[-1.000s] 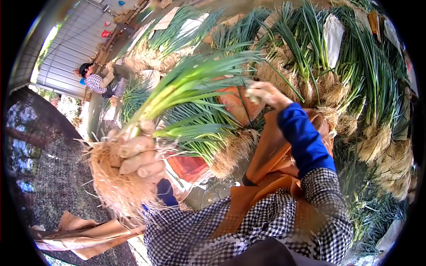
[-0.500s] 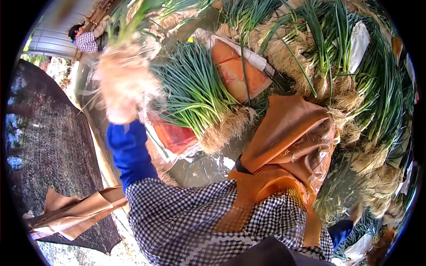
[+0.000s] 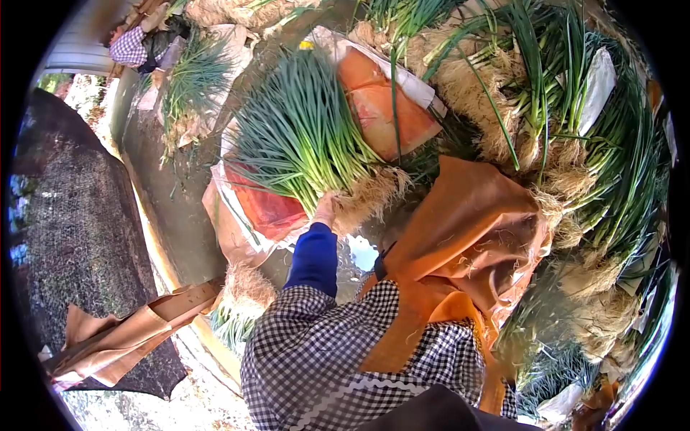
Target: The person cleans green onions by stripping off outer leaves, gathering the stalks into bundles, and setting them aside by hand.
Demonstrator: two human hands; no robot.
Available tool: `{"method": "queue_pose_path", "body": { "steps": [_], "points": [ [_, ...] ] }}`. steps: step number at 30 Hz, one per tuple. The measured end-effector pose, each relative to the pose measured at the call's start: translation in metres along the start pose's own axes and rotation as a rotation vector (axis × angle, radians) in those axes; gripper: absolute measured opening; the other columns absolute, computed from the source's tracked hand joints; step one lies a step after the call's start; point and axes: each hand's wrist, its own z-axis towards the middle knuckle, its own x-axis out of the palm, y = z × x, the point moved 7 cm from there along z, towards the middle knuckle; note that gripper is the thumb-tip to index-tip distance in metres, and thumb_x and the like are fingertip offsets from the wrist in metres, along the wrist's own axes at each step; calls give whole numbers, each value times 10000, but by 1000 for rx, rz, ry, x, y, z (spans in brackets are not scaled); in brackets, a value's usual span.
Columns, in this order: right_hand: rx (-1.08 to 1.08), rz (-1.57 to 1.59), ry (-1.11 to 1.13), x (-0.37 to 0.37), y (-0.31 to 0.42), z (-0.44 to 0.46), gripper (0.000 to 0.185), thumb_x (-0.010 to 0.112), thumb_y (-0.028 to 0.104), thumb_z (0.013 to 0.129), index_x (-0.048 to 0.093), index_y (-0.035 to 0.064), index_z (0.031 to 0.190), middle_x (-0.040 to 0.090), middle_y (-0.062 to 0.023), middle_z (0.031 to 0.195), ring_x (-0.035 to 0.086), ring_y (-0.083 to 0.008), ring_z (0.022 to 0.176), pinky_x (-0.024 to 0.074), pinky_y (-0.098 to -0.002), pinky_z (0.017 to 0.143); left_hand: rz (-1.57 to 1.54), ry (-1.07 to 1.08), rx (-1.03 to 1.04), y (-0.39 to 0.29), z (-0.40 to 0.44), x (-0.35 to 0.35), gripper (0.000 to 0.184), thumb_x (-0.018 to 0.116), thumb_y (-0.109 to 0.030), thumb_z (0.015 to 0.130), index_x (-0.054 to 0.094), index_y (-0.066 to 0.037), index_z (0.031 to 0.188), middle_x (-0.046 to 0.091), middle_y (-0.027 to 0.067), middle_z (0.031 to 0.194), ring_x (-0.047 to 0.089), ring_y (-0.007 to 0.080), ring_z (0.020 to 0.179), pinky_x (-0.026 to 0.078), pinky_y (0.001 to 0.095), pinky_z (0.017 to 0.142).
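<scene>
A thick bundle of green onions (image 3: 302,129) lies on a red-and-white sack (image 3: 269,205), leaves toward the far left and pale bushy roots (image 3: 370,197) toward me. My left hand (image 3: 327,208), below a blue cuff, is at the stem bases just above the roots. Its fingers appear closed around green onions there, partly hidden among the stems. My right hand is out of view. An orange-brown apron (image 3: 460,230) covers my lap to the right of the bundle.
More green onions with matted roots (image 3: 596,287) are heaped along the right side. Another bunch (image 3: 194,79) lies at the upper left, near a co-worker in a checked sleeve (image 3: 129,49). Dark mesh (image 3: 79,237) hangs at the left, beside a cloth-wrapped bar (image 3: 136,334).
My left hand has come down and right from the upper left, bringing a blurred, rooted bunch to the bundle. My right hand, at the lower right before, has left the view.
</scene>
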Motion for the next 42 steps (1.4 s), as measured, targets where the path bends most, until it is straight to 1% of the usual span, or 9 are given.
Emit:
{"method": "queue_pose_path", "body": {
  "steps": [5,8,11,15,20,23,27,38,42],
  "points": [
    [88,103,33,2,-58,-6,452,511,338,901,451,48,1242,614,-92,1038,586,-290,923,496,-426,711,-1240,118,-503,36,3,33,388,516,-230,872,528,13,1174,588,102,1119,505,218,1092,370,286,964],
    [227,574,100,10,-104,11,456,511,343,901,439,54,1246,618,-91,1024,594,-305,906,506,-445,692,-464,-451,-435,-43,-12,-43,685,675,-303,744,412,39,1276,544,208,1153,508,291,1076,381,363,956],
    [-196,-364,-24,-4,-11,4,323,523,281,883,608,19,1052,635,-105,846,607,-201,753,492,-349,702,296,-845,-63,-176,-29,-132,549,613,-187,749,454,-20,1247,526,227,1187,505,366,1091,382,445,957],
    [-144,-63,45,5,50,-12,317,525,274,876,619,30,1053,632,-93,774,586,-174,664,482,-312,634,376,-308,489,-191,76,-9,374,577,-125,761,560,-107,1134,610,111,1088,622,312,816,503,392,694],
    [-28,-164,22,-3,64,-83,299,569,301,861,634,73,1042,657,-132,845,633,-241,777,492,-340,697,537,410,151,-140,128,67,508,758,-412,608,654,-101,997,654,139,964,632,307,907,511,399,785],
    [-218,-651,-100,-4,80,-94,248,600,314,852,650,96,960,649,-140,810,620,-256,756,481,-358,686,564,408,152,-179,115,35,355,740,-315,663,693,-45,887,667,160,921,647,284,857,511,374,776],
    [-349,-184,-204,-20,113,-76,275,565,322,875,641,87,995,652,-134,895,625,-236,790,493,-326,706,-941,185,102,-188,125,-18,138,630,-106,808,682,-25,906,664,66,799,620,136,688,496,253,607],
    [-456,-417,-290,-8,419,32,437,577,467,790,684,45,832,653,-151,755,624,-336,792,483,-391,739,196,549,1558,-577,-219,-24,183,595,-285,789,684,-156,882,648,85,797,629,254,705,504,359,621],
    [-485,529,-107,-44,384,-58,282,612,307,829,667,31,846,667,-90,807,616,-193,710,485,-325,684,-476,459,1217,-613,-210,3,319,628,-312,826,611,-77,1041,642,92,818,627,202,705,504,333,615]
  ]
}}
